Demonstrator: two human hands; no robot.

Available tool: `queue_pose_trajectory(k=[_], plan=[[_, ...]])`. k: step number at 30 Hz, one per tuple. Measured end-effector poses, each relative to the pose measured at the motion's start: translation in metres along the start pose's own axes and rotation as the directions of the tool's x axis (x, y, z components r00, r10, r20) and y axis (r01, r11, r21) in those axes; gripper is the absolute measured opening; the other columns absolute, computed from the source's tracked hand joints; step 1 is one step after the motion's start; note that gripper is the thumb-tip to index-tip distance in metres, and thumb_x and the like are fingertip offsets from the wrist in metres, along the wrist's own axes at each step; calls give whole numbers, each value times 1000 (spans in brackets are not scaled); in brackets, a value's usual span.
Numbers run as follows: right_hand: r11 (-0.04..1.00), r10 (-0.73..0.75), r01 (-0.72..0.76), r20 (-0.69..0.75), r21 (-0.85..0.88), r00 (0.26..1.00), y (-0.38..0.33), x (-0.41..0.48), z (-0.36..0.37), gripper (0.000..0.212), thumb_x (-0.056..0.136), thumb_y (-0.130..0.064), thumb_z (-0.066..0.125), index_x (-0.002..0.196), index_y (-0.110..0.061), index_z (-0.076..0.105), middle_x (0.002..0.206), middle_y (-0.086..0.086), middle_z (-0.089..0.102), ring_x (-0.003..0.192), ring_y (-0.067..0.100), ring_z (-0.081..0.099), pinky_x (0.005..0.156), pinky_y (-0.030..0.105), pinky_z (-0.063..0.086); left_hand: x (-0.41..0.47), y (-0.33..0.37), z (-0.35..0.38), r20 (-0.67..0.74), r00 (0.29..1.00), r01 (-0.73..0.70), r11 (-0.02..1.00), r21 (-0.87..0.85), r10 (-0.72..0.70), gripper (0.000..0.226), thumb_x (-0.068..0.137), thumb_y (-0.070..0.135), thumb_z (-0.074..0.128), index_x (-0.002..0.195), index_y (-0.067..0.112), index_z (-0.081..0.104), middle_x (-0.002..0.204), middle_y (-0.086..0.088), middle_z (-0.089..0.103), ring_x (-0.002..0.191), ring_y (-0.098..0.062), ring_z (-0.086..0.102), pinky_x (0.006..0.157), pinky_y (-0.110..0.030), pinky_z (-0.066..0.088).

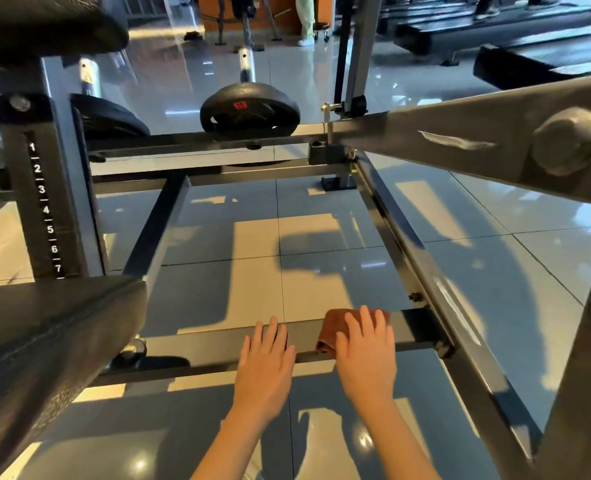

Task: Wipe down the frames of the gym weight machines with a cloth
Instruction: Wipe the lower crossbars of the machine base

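Observation:
A low black crossbar (pixel 204 351) of the weight machine's frame runs left to right just above the floor. A folded brown cloth (pixel 334 323) lies on the bar near its right end. My right hand (pixel 366 351) lies flat on the cloth with straight fingers and presses it against the bar. To its left my left hand (pixel 266 358) rests flat on the bare bar, fingers straight and spread. The cloth's near part is hidden under my right hand.
A black padded seat (pixel 45 344) juts in at lower left beside a numbered adjustment post (pixel 45 206). A thick diagonal beam (pixel 460 143) crosses at upper right. A side rail (pixel 436 296) runs along the right. Weight plates (pixel 249 109) hang at the far end. The floor is glossy tile.

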State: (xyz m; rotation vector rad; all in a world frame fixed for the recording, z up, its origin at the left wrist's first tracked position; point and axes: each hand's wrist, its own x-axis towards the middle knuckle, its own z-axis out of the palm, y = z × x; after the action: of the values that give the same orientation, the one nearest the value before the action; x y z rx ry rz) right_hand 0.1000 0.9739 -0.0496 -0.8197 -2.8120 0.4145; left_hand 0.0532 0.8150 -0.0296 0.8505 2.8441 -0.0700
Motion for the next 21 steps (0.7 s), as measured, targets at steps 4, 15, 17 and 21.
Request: queue_pose_trajectory(k=[4,15,17,21], plan=[[988,-152,153,79,-8,985,-21,1,3,49,86,-43,37,112,-15,69,126,13,63,121,40,55,98,51,44,6,7,-9,67,997,-42,999,2,42,58,105,15,26,154,10,-3,160,-10,-20,145,-38,-19,120,-49,-3],[992,-122,122,-66,-4,990,0,-1,3,34,86,-29,52,113,-15,66,128,11,61,123,38,52,100,51,46,16,19,-2,87,995,-36,991,-128,48,80,81,44,-22,154,16,-7,158,1,-22,147,-27,-17,121,-42,-5],[960,-279,279,-4,-17,960,7,-3,2,42,89,-36,41,117,-17,67,130,8,61,122,34,55,98,48,47,17,19,-1,79,996,-25,991,-133,35,60,99,38,-4,155,17,-6,160,1,-18,147,-27,-17,121,-42,-6],[980,-196,197,39,-34,980,44,19,-7,52,94,-38,27,125,-15,62,137,10,56,129,34,48,104,50,40,17,25,-9,50,997,-37,964,-262,52,51,107,27,14,155,18,-2,162,3,-10,148,-23,-14,120,-39,-5]])
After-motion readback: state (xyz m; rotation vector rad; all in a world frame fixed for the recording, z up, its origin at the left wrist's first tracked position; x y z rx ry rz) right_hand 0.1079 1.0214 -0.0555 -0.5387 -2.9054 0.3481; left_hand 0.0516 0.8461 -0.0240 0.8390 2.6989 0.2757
